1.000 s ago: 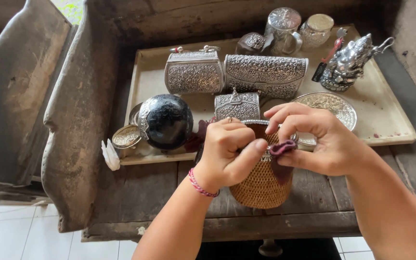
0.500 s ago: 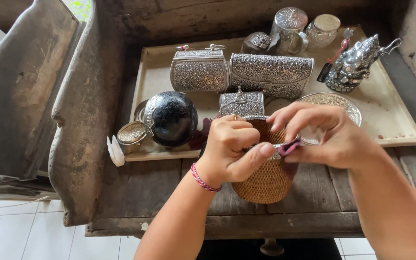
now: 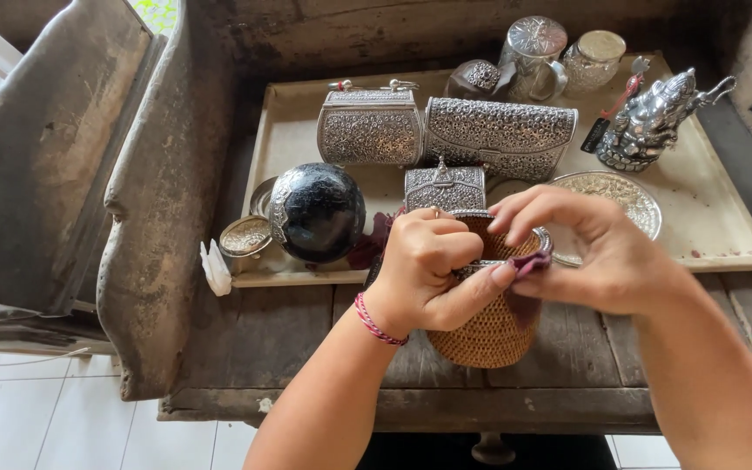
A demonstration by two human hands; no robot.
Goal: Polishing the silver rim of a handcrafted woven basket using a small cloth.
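Note:
A small woven rattan purse with a silver rim stands upright on the dark wooden table, just in front of a beige tray. My left hand, with a red bracelet at the wrist, grips the purse's silver rim from the left. My right hand pinches a dark red cloth against the rim on the right side. Both hands cover most of the purse's opening.
On the tray stand two embossed silver boxes, a smaller silver purse, a black round vessel, a silver dish, a silver figurine, a silver mug and a lidded jar. A worn wooden chair stands left.
My hands and the purse stay in place. My fingers have shifted slightly along the rim, with the red cloth still pinched. The camera has drifted a little.

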